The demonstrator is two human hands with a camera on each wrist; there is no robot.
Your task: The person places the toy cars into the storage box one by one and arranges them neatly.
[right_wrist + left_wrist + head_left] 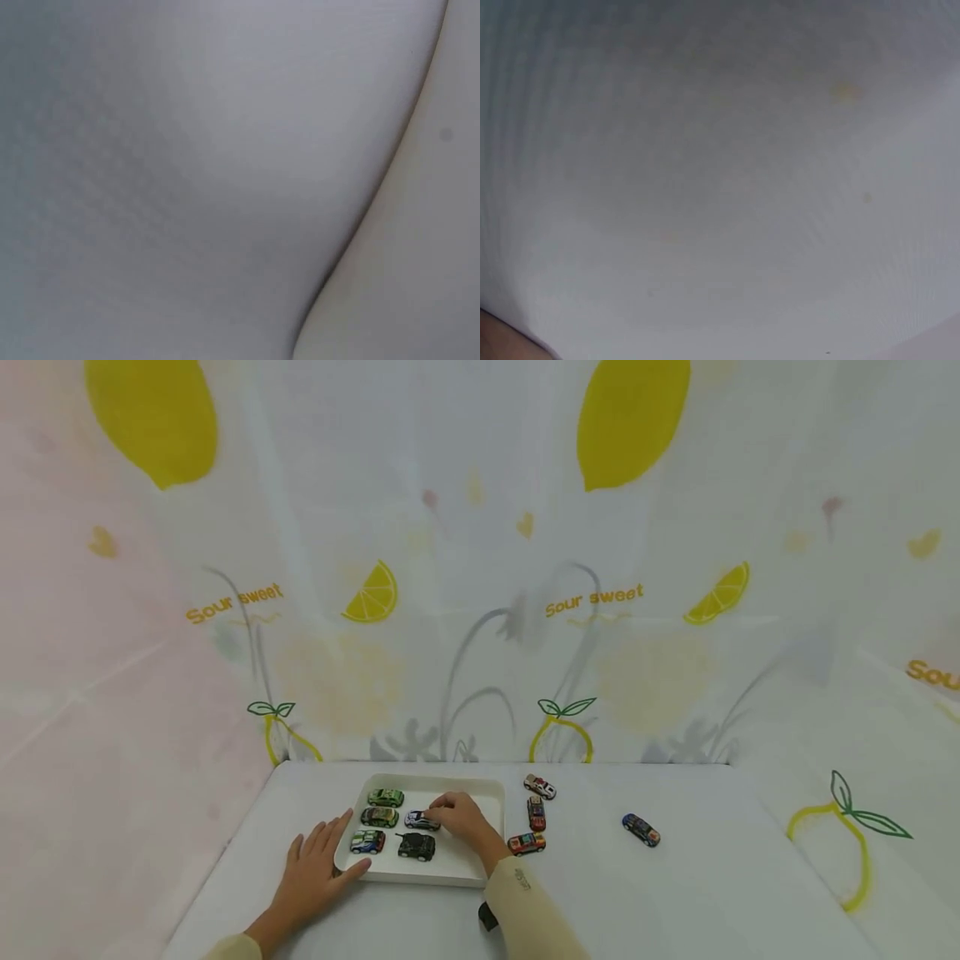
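Note:
A white tray (427, 878) holds several small toy cars. My right hand (462, 818) reaches over it and pinches the right end of a white and blue toy car (418, 820) near the tray's middle. Just in front of that sits a black toy car with a turret-like top (416, 847). Down the tray's left side stand a bright green car (386, 797), a darker green-brown car (379, 817) and a green, white and blue car (368, 841). My left hand (311, 868) lies with spread fingers against the tray's left rim, thumb at its front left corner.
Right of the tray lie a white and red car (540, 787), a red car (536, 813) and a red-orange car (527, 843). A blue car (641, 830) is farther right. Partly behind my right sleeve is a black object (487, 917). Lemon-printed cloth (480, 677) rises behind the table.

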